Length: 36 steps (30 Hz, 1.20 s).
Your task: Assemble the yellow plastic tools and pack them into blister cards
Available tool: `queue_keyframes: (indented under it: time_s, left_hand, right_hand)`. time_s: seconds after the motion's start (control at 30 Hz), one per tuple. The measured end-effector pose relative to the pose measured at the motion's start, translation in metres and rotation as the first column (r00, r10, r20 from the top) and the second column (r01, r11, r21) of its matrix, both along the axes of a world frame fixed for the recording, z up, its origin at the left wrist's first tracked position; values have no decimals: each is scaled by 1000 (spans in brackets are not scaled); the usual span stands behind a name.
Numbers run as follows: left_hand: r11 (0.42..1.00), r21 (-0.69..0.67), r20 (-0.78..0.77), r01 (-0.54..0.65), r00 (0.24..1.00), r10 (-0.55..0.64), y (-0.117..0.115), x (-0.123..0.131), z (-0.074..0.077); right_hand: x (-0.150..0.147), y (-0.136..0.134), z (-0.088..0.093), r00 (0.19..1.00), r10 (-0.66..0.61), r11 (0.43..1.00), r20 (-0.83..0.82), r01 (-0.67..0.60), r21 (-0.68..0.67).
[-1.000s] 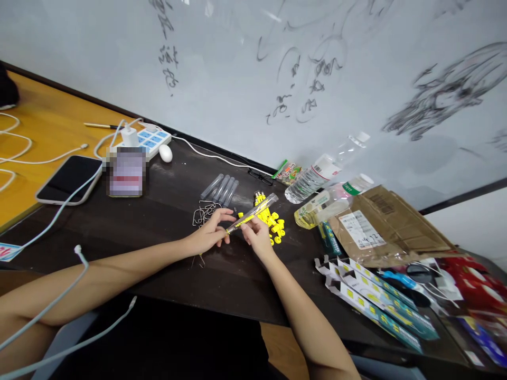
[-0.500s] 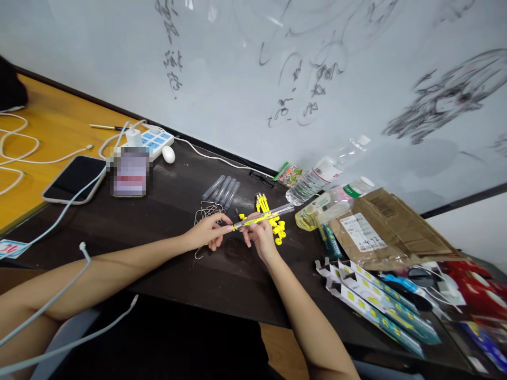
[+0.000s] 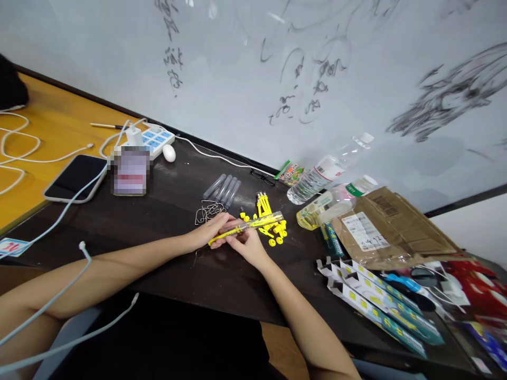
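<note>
We have a slim clear tube (image 3: 273,217) between our two hands, just above the bench (image 3: 166,279), with a yellow rod (image 3: 217,238) partly inside it and sticking out toward our left. Our right hand (image 3: 251,246) has its fingers closed around the tube near its left end, thumb on the near side. Our left hand (image 3: 214,230) has its fingers curled half open against the bare end of the rod; we cannot tell whether they pinch it or merely support it.

We judge both pieces to be light plastic. The tube looks stiff, smooth and rather slippery, and its thin wall could crack or dent under a hard squeeze, so a gentle grip close to its mouth seems best. The rod looks narrow and may flex a little; we would take it by the exposed end, keeping it in line with the tube. The loose yellow caps (image 3: 279,232) lie just beside the tube's far end, small enough to roll if we brush them.
</note>
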<state>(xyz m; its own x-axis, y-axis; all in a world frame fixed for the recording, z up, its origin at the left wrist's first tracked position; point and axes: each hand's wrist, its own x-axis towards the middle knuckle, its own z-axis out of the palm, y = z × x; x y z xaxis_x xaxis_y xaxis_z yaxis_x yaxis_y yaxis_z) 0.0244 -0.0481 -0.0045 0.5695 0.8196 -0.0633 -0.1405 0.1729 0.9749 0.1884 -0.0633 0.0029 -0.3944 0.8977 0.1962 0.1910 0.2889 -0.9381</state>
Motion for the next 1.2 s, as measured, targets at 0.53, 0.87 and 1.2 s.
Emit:
queue_keyframes:
  time_s: [0.53,0.87,1.2]
  left_hand:
    - [949,-295,163,-114,972,168,2,-3,11]
    - [973,-228,78,-15,996,34,5,-1,0]
    - [990,-134,65,-34,997,43,0,5,-2]
  right_hand:
    - [-5,-2,0,989,62,971,-137,-92,-222]
    - [20,14,7,986,-55,980,-159,22,-199]
    - [-2,0,1,998,13,983,-68,-25,-179]
